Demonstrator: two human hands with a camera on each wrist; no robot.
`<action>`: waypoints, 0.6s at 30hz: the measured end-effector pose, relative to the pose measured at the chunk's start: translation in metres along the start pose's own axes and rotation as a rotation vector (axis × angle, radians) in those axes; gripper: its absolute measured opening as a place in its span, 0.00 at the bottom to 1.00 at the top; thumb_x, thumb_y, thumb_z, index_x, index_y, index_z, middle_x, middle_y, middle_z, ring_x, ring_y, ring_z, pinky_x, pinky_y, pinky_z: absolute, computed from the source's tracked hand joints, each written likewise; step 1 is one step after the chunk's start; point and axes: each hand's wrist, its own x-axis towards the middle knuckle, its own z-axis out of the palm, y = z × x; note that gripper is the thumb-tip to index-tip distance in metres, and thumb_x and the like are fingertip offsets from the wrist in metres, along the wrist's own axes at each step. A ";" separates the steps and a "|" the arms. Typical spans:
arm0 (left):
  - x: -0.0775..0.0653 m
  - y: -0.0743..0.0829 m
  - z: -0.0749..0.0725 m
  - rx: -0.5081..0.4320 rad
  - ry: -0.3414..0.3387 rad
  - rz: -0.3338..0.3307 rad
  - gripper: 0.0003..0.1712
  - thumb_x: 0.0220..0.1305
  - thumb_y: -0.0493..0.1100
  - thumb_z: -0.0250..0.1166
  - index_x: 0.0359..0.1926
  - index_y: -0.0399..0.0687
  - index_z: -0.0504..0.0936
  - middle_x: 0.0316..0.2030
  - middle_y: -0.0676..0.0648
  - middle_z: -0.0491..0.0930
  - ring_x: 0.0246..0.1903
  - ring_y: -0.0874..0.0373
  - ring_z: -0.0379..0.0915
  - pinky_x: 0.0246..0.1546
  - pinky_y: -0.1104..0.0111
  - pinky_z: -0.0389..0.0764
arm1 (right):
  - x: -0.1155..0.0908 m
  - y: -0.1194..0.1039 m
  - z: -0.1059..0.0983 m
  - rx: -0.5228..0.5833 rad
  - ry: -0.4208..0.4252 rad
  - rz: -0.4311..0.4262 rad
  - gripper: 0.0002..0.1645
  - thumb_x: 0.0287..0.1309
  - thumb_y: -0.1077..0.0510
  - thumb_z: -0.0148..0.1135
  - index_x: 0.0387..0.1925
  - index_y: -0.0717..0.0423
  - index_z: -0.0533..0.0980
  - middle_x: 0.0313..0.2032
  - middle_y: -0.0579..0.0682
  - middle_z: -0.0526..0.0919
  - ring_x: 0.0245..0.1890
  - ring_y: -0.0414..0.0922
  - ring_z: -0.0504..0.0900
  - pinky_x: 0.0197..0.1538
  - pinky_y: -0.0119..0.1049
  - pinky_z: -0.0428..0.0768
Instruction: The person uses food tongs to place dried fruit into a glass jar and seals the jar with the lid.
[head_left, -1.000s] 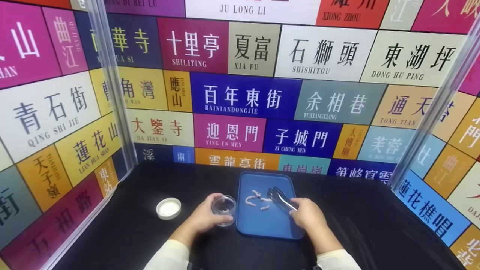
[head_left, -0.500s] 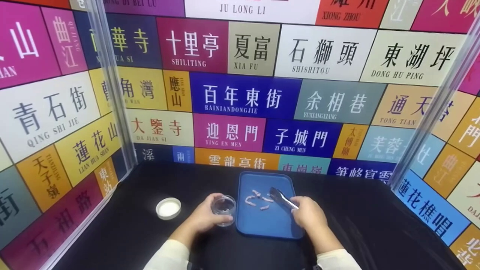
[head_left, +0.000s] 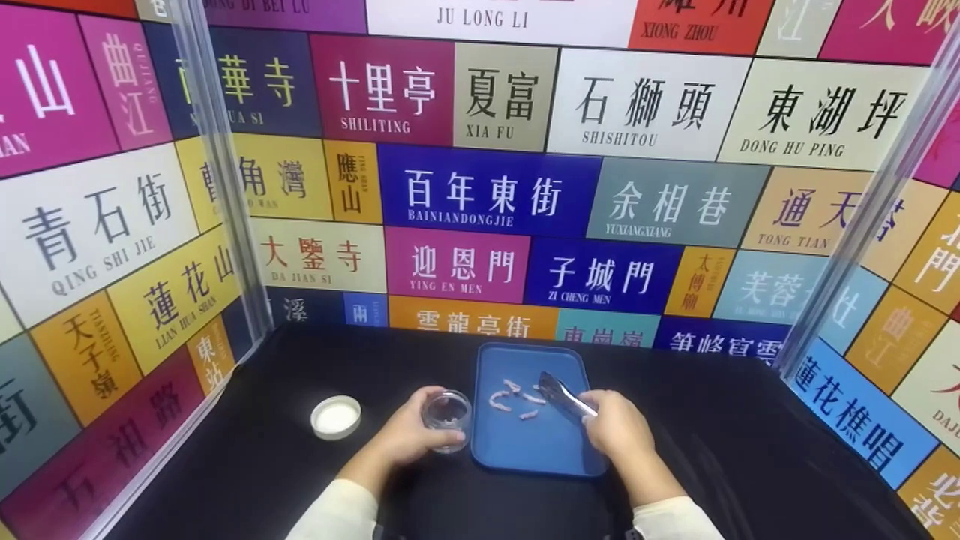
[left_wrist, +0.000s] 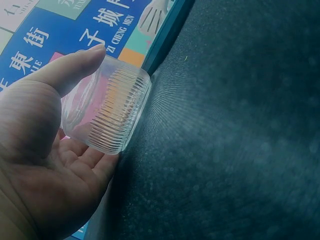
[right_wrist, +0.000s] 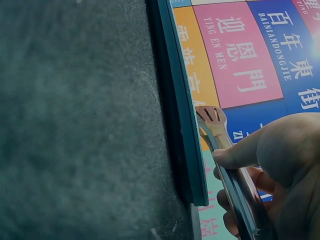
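Observation:
My left hand [head_left: 405, 433] holds a clear, round jar [head_left: 448, 411] beside the tray's left edge. In the left wrist view, the jar [left_wrist: 115, 107] has ribbed sides, with the thumb on one side and fingers behind and below. My right hand [head_left: 621, 429] grips metal tongs [head_left: 568, 399] with slotted ends, seen closely in the right wrist view. The tongs' tips hover over or touch the blue tray [head_left: 536, 454], right at one of several small, pale pink, curved pieces [head_left: 529, 414]. Whether the tips pinch that piece cannot be told.
A white, round lid [head_left: 336, 417] lies on the black tablecloth [head_left: 285, 465] left of my left hand. Clear upright panel edges [head_left: 232, 187] stand at both sides. Behind the table rises a wall of colourful signs [head_left: 487, 191].
The tongs have turned slightly and their two arms look closer together; my right hand shifted a little. The left hand, jar and lid stay put.

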 end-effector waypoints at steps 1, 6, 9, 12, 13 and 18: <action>0.000 0.000 0.000 0.001 0.001 -0.001 0.53 0.51 0.49 0.85 0.74 0.42 0.68 0.67 0.37 0.80 0.66 0.41 0.78 0.75 0.42 0.71 | 0.000 -0.001 -0.001 0.001 0.002 0.002 0.23 0.67 0.64 0.66 0.62 0.52 0.84 0.60 0.62 0.87 0.59 0.62 0.85 0.65 0.64 0.80; 0.000 0.000 0.000 0.010 0.005 0.001 0.53 0.51 0.49 0.85 0.73 0.42 0.69 0.67 0.37 0.80 0.66 0.41 0.78 0.76 0.42 0.71 | -0.002 -0.008 -0.004 0.009 -0.001 0.006 0.23 0.68 0.63 0.66 0.63 0.51 0.84 0.61 0.62 0.86 0.62 0.62 0.83 0.68 0.65 0.79; 0.000 -0.001 0.000 0.012 0.007 0.003 0.53 0.51 0.49 0.86 0.73 0.42 0.69 0.67 0.37 0.80 0.66 0.41 0.78 0.75 0.42 0.71 | -0.004 -0.013 -0.007 0.011 -0.002 0.012 0.22 0.69 0.62 0.66 0.63 0.50 0.84 0.62 0.61 0.86 0.63 0.62 0.83 0.68 0.65 0.79; 0.000 -0.001 0.000 0.011 0.007 0.005 0.53 0.50 0.49 0.86 0.73 0.42 0.69 0.66 0.37 0.81 0.65 0.41 0.79 0.75 0.42 0.72 | -0.006 -0.020 -0.009 0.010 0.005 0.006 0.22 0.69 0.62 0.67 0.62 0.49 0.84 0.61 0.60 0.86 0.63 0.62 0.83 0.68 0.65 0.79; 0.000 -0.001 0.000 0.008 0.005 0.006 0.53 0.51 0.49 0.86 0.73 0.42 0.69 0.66 0.37 0.81 0.65 0.41 0.79 0.75 0.42 0.72 | -0.007 -0.022 -0.010 0.009 0.009 0.000 0.22 0.69 0.61 0.67 0.62 0.49 0.84 0.61 0.60 0.86 0.63 0.61 0.83 0.68 0.64 0.79; -0.001 0.001 0.000 0.003 -0.001 0.009 0.53 0.51 0.49 0.85 0.73 0.41 0.68 0.67 0.36 0.80 0.65 0.41 0.79 0.75 0.42 0.72 | -0.011 -0.032 -0.013 0.005 0.034 -0.049 0.22 0.69 0.60 0.69 0.62 0.48 0.85 0.62 0.58 0.86 0.65 0.61 0.82 0.69 0.64 0.79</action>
